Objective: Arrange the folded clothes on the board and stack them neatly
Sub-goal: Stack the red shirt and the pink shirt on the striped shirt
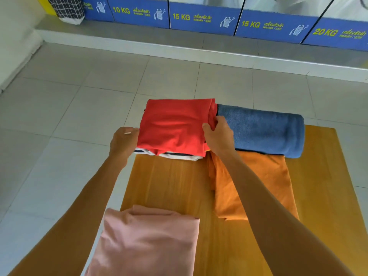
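A folded red garment (175,124) tops a small stack at the far left corner of the wooden board (171,182), with a striped white piece (179,155) showing beneath it. My left hand (122,143) grips the stack's left side. My right hand (218,135) grips its right edge, thumb on top of the red cloth. A folded blue towel (264,130) lies right of the stack at the far edge. A folded orange garment (258,188) lies under my right forearm. A folded pink garment (149,240) sits at the near left corner.
The board stands over a grey tiled floor (69,108). Along the back runs a raised ledge (179,44) with blue-fronted washing machines (203,18) marked 10, 15 and 20 KG. A checked laundry bag (67,8) stands at the far left.
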The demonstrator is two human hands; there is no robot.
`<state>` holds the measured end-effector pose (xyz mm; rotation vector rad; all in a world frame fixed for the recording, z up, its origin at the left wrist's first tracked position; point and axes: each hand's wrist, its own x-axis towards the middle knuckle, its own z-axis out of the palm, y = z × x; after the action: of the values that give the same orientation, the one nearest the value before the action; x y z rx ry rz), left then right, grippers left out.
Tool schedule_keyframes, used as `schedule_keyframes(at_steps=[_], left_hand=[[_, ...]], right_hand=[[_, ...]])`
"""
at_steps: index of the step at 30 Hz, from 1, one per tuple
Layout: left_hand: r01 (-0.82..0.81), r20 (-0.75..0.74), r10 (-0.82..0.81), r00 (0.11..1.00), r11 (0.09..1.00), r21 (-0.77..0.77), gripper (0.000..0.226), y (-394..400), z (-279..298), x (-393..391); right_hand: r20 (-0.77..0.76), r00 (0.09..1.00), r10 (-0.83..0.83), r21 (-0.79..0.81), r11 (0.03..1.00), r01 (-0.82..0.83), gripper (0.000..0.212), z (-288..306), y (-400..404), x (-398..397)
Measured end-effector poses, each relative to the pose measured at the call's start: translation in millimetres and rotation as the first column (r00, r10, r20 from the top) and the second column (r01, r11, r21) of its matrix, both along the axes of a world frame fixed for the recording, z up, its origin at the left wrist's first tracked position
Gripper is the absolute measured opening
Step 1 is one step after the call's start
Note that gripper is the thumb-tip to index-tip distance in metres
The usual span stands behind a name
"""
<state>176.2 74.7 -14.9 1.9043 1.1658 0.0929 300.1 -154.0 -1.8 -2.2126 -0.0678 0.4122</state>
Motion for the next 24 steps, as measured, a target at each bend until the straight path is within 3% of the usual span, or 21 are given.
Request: schedule_keyframes(at_steps=[5,7,9,12,14,19,21,24], left_hand=[[-0.031,-0.105,0.039,0.994,0.996,0.080,0.023,-21,4,-117],[-0.100,-0.150,0.106,0.983,0.994,0.042,0.027,-34,4,-162],[-0.148,-0.227,0.138,0.964,0.988,-0.030,0.048,-43,-4,-202],[0.003,-0.372,-0.071,0.926,0.984,-0.180,0.071,-53,-16,-241],[0.052,-0.379,-0.145,0.914,0.968,-0.245,0.067,-66,-15,-252],[0.085,-0.364,-0.074,0.929,0.996,0.012,0.067,-91,-12,-260],[0.060,-0.356,-0.065,0.932,0.998,-0.025,0.066,-98,-8,-256],[0.096,-0.350,-0.118,0.929,0.992,-0.080,0.064,-107,-1,-250]], right_hand=[[0.199,0.957,-0.214,0.077,0.976,0.202,0.035,3,-35,-93],[0.117,0.964,-0.238,0.055,0.971,0.233,0.030,3,-52,-139],[-0.034,0.978,-0.206,0.021,0.978,0.207,0.021,0,-70,-183],[-0.295,0.951,-0.093,-0.116,0.991,0.061,0.030,-10,-87,-233],[-0.453,0.892,-0.001,-0.102,0.994,-0.050,0.037,-19,-92,-259],[-0.525,0.849,0.065,-0.011,0.997,-0.083,0.053,-30,-86,-287],[-0.514,0.854,0.079,-0.001,0.996,-0.092,0.055,-29,-81,-287],[-0.466,0.885,0.014,0.049,0.999,0.010,0.039,-24,-79,-287]])
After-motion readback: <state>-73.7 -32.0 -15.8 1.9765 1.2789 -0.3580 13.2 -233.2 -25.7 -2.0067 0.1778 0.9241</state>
